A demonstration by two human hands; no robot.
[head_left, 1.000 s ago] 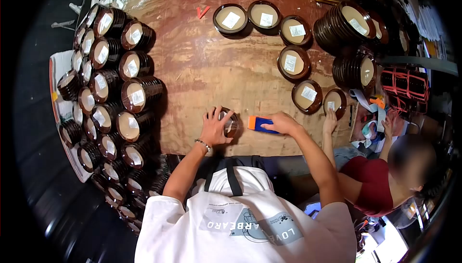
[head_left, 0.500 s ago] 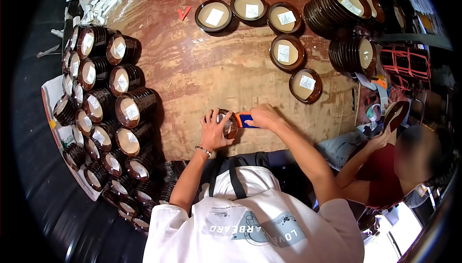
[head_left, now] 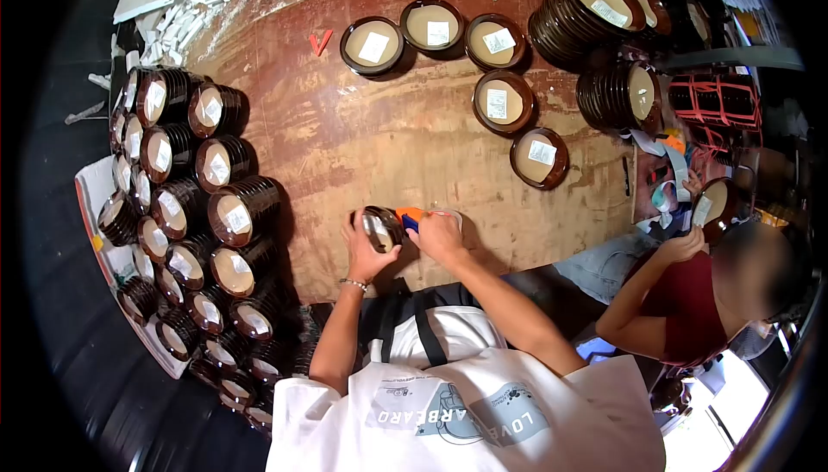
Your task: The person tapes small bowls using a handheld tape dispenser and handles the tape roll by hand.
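My left hand point(head_left: 371, 252) grips a glossy dark-brown round dish point(head_left: 380, 229) by its left and near sides, holding it tilted above the near part of the table. Whether it is one dish or a short stack, I cannot tell. My right hand point(head_left: 440, 237) is closed around a blue-and-orange tool point(head_left: 409, 217) that looks like a tape dispenser. A clear, round part shows beyond the knuckles. The tool's front end is against or very close to the dish's right side.
Several labelled dishes point(head_left: 371, 47) form an arc on the wooden table point(head_left: 345, 144). Tall dish stacks point(head_left: 552, 23) stand at the back right, and many more stacks point(head_left: 233, 217) crowd the left. White foam scraps point(head_left: 185, 23) lie at the back left. A person point(head_left: 681, 299) on the right holds another dish point(head_left: 716, 206).
Both hands have moved left, and the held dish has tilted up. The tool has turned, now showing its orange top. The person at right has turned their dish so its label shows.
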